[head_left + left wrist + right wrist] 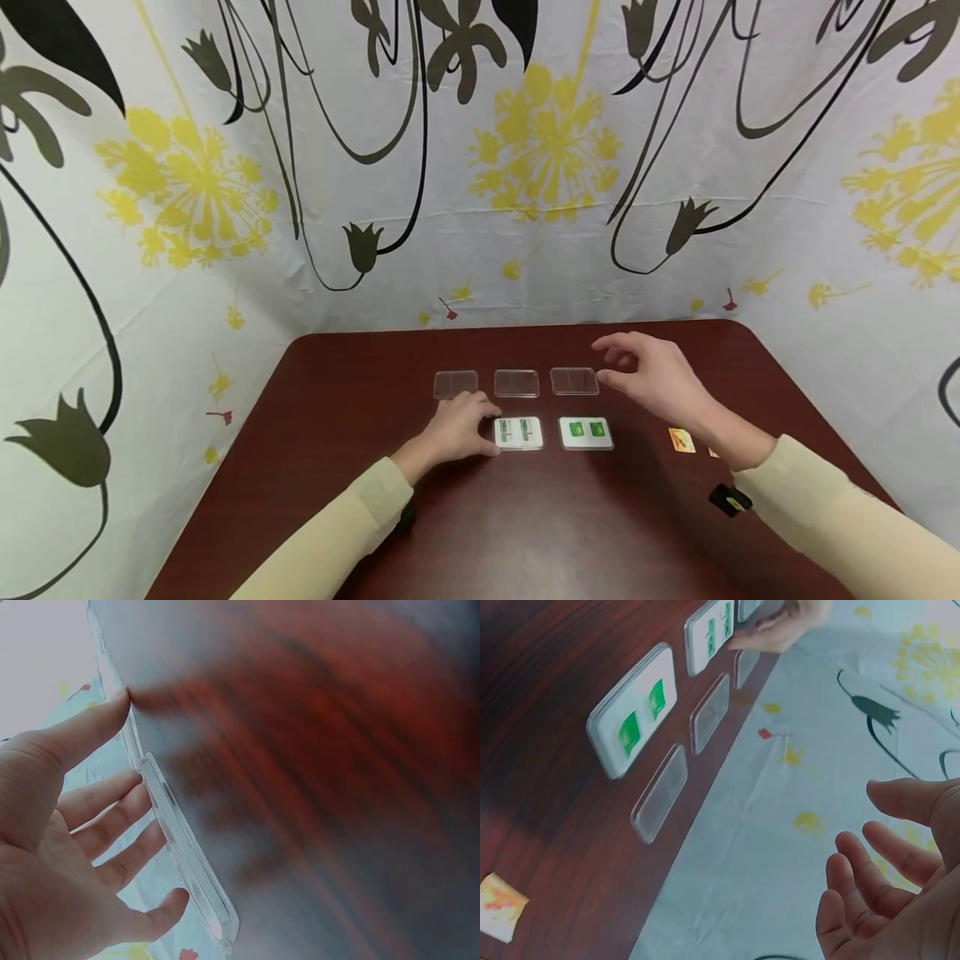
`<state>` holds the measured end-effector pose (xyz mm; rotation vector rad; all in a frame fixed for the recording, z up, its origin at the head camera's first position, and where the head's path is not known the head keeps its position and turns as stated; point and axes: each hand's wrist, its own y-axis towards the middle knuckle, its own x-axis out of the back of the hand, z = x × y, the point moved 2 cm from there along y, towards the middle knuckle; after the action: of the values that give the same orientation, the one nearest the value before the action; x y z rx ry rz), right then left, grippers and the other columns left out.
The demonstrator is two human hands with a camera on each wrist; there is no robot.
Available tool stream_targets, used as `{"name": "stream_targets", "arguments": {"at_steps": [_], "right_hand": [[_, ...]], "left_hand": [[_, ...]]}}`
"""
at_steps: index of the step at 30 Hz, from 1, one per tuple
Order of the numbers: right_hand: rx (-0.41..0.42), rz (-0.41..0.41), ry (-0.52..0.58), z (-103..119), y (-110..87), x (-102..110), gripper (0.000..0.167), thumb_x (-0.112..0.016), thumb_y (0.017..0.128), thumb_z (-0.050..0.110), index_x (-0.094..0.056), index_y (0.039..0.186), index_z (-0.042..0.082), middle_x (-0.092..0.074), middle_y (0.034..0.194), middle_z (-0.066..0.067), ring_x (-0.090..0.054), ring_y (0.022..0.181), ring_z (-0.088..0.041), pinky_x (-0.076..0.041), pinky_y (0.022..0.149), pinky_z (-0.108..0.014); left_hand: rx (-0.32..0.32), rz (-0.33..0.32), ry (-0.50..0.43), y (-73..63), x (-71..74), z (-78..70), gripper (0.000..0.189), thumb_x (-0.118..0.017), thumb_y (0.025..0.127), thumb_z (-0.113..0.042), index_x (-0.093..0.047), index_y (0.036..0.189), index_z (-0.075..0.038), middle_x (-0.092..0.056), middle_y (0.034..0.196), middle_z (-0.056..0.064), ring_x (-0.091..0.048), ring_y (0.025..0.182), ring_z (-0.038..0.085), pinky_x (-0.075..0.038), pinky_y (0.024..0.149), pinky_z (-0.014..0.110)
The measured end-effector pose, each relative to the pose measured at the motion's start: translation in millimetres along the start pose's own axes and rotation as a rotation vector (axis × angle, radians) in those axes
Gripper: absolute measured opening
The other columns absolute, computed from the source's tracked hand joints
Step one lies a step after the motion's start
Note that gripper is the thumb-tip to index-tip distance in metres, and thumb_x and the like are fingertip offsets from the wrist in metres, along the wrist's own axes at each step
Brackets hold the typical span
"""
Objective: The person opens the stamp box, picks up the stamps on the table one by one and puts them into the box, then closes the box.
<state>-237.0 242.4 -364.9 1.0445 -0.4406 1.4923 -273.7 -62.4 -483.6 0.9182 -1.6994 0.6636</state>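
My left hand (459,427) is low over the table, its thumb near the left edge of a clear case with two striped green pictures (517,433). In the left wrist view its fingers are spread beside a clear case (191,851); contact is hard to judge. To the right lies a case with two green squares (587,433). My right hand (654,375) hovers, fingers loosely bent and holding nothing, just right of an upper clear lid or tray (574,382). A further case (748,607) beside the left hand is mostly hidden.
Two more clear lids or trays, a left one (455,383) and a middle one (517,383), lie in the back row. An orange-and-yellow card (682,440) rests near my right forearm, with another partly hidden. Patterned cloth (450,183) hangs around the dark red table (525,517).
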Motion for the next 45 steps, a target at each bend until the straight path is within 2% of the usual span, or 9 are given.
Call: {"name": "stream_targets", "arguments": {"at_steps": [8,12,16,22,27,36,45], "right_hand": [[-0.067,-0.011,-0.026,-35,-24.5,22,0.028,-0.074,0.093,0.028,-0.068,0.120,0.022,-0.071,0.095,0.000,-0.064,0.083,-0.020,-0.050,0.063,-0.036],[-0.102,0.007,-0.048,-53,-34.4,26,0.026,-0.071,0.095,0.030,-0.068,0.120,0.021,-0.072,0.096,-0.001,-0.063,0.080,-0.020,-0.049,0.058,-0.035],[-0.109,0.037,-0.059,-68,-43.3,26,0.028,-0.070,0.096,0.030,-0.068,0.121,0.017,-0.072,0.096,-0.001,-0.063,0.077,-0.018,-0.047,0.056,-0.034],[-0.127,0.099,-0.104,-93,-57.0,17,0.032,-0.072,0.094,0.025,-0.067,0.122,0.011,-0.071,0.090,0.001,-0.061,0.067,-0.013,-0.045,0.055,-0.034],[-0.182,0.148,-0.117,-111,-71.1,5,0.039,-0.073,0.093,0.023,-0.064,0.127,0.007,-0.070,0.087,0.001,-0.056,0.057,-0.014,-0.042,0.049,-0.034],[-0.221,0.157,-0.206,-124,-80.1,-14,0.041,-0.075,0.090,0.032,-0.067,0.122,0.007,-0.067,0.085,0.001,-0.055,0.064,-0.011,-0.041,0.047,-0.035],[-0.188,0.145,-0.292,-130,-83.5,-21,0.038,-0.077,0.088,0.028,-0.069,0.118,0.007,-0.060,0.081,0.002,-0.052,0.063,-0.012,-0.039,0.046,-0.034]], "left_hand": [[-0.024,-0.015,-0.031,-4.2,1.6,2.2,0.065,-0.085,0.080,-0.044,-0.064,0.136,-0.020,-0.062,0.126,-0.003,-0.057,0.117,0.019,-0.040,0.098,0.054],[-0.020,-0.034,-0.079,-7.5,4.8,6.3,0.063,-0.084,0.081,-0.042,-0.064,0.136,-0.019,-0.062,0.124,-0.004,-0.058,0.115,0.016,-0.040,0.101,0.052],[-0.006,-0.035,-0.113,-11.6,8.3,10.2,0.062,-0.084,0.082,-0.041,-0.064,0.137,-0.019,-0.061,0.127,-0.001,-0.057,0.118,0.018,-0.038,0.104,0.053],[0.031,-0.017,-0.118,-20.9,11.6,18.9,0.062,-0.082,0.084,-0.043,-0.063,0.138,-0.019,-0.057,0.136,0.003,-0.053,0.126,0.023,-0.035,0.106,0.055],[0.025,-0.013,-0.108,-27.1,15.8,27.7,0.064,-0.083,0.082,-0.042,-0.063,0.138,-0.017,-0.060,0.127,0.001,-0.056,0.116,0.022,-0.039,0.099,0.054],[0.053,0.009,-0.074,-35.0,18.1,34.6,0.067,-0.084,0.080,-0.048,-0.064,0.137,-0.018,-0.059,0.131,0.004,-0.053,0.115,0.024,-0.039,0.098,0.053],[0.053,0.009,-0.048,-44.2,22.3,42.8,0.068,-0.084,0.079,-0.046,-0.063,0.137,-0.016,-0.060,0.126,0.003,-0.052,0.110,0.022,-0.041,0.090,0.051]]}}
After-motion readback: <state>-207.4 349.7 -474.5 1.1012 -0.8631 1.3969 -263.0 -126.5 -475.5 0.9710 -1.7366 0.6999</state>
